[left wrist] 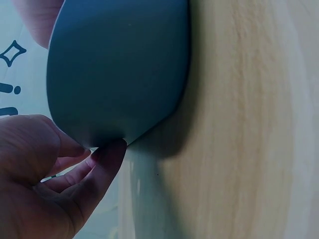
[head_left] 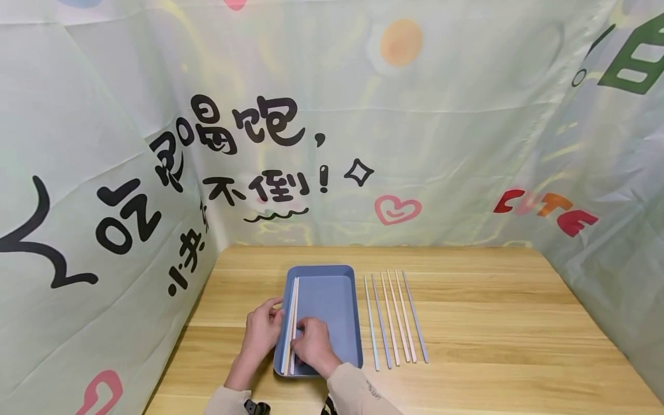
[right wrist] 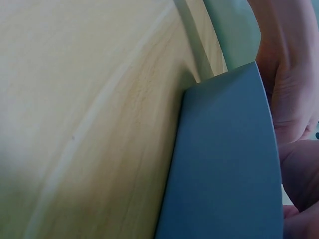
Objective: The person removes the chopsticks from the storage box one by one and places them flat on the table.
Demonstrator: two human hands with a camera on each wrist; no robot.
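A blue rectangular tray [head_left: 332,300] lies lengthwise on the table. Along its left inner side lie a few pale chopsticks [head_left: 296,288], close together at the far end and slightly spread at the near end. My right hand [head_left: 315,343] reaches over the tray and pinches the chopsticks around their middle, its fingertips partly hidden by the hand. At the left rim, my left hand [head_left: 263,325] holds the tray's edge. The left wrist view shows its fingertip [left wrist: 112,152] against the tray's outer wall. In the right wrist view, the tray's side [right wrist: 229,159] covers part of the hands.
To the tray's right, several chopsticks [head_left: 390,317] in light blue, periwinkle and pinkish white lie side by side on the wooden table [head_left: 498,340]. A printed cloth [head_left: 456,138] hangs behind the table and along both sides.
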